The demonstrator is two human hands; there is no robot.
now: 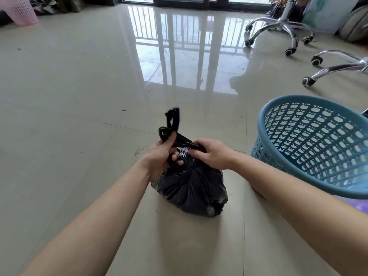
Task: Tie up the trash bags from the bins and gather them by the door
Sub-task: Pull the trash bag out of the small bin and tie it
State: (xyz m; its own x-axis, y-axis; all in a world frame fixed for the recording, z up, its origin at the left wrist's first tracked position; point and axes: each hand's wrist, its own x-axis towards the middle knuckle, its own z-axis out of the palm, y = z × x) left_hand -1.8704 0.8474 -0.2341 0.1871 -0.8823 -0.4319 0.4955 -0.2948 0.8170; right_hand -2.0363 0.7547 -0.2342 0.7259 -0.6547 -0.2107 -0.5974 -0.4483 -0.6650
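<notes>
A full black trash bag [191,190] sits on the tiled floor in front of me. Its two twisted handles rise from the top and cross between my hands. My left hand [161,154] grips one handle, whose loose end [172,119] sticks up above my fingers. My right hand [211,154] pinches the other handle just to the right, pulling it sideways. A blue perforated plastic bin [310,144] stands to the right of the bag, with no bag in it.
Two office chair bases with chrome legs and castors [282,28] [338,66] stand at the far right. A pink perforated bin [22,10] is at the far left corner. A glass sliding door [199,1] runs along the far wall.
</notes>
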